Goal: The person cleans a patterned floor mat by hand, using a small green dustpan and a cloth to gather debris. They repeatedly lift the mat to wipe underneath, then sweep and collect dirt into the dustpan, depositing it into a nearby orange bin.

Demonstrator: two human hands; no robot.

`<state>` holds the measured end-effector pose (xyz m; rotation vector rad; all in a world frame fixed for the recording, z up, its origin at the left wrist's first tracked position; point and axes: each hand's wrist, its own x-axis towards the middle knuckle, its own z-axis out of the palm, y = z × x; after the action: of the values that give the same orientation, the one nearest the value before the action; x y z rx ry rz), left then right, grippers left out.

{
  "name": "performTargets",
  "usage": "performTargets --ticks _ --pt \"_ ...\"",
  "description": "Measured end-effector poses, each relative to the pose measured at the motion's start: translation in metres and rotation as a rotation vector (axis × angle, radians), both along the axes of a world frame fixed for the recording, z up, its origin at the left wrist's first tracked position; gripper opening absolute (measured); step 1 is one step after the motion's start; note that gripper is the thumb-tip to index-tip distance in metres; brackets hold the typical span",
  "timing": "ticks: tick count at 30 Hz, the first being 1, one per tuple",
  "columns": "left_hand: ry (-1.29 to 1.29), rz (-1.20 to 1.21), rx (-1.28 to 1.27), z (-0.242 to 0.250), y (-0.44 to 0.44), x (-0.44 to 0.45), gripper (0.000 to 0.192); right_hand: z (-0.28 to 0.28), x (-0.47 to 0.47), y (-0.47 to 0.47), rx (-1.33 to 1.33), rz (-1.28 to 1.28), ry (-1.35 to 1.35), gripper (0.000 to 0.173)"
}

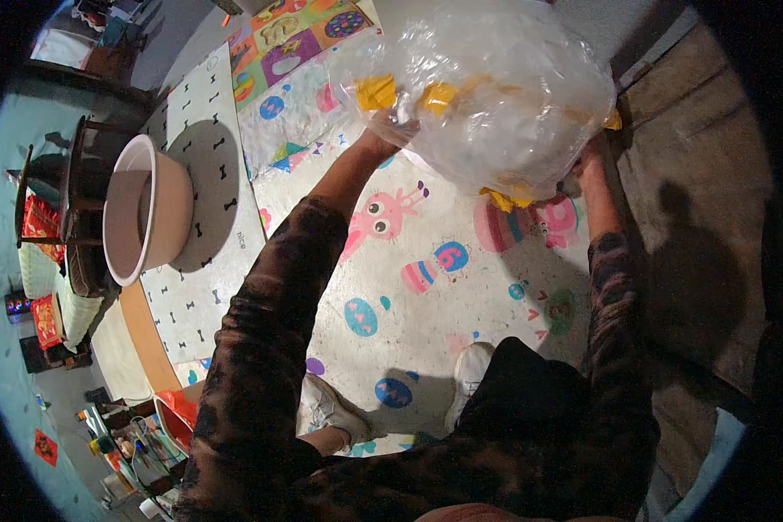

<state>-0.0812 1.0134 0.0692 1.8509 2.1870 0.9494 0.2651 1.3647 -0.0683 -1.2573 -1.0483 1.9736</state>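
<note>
A large, puffed-out clear plastic bag is held out in front of me above the floor mat. Patches of yellow tape stick to its surface. My left hand grips the bag's left lower side, its fingers partly covered by shiny film. On the opposite side, my right hand holds the lower right edge, with most of its fingers hidden by the bag. A crumpled yellow piece hangs at the bag's bottom, between my hands. What fills the bag cannot be made out.
A patterned play mat lies underfoot. To the left stand a pale pink plastic basin and a dark wooden chair. A red-lined bin and a cluttered shelf are at lower left. Bare brown floor lies right.
</note>
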Motion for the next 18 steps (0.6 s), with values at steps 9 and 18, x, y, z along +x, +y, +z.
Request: performTargets --ticks 9,18 --pt "-0.892 0.282 0.249 0.004 0.058 0.055 0.055 0.017 0.001 0.025 0.107 -0.071 0.026 0.045" --pt "-1.348 0.18 0.489 -0.029 0.021 0.077 0.063 0.043 0.003 -0.018 0.342 -0.009 -0.101 0.044"
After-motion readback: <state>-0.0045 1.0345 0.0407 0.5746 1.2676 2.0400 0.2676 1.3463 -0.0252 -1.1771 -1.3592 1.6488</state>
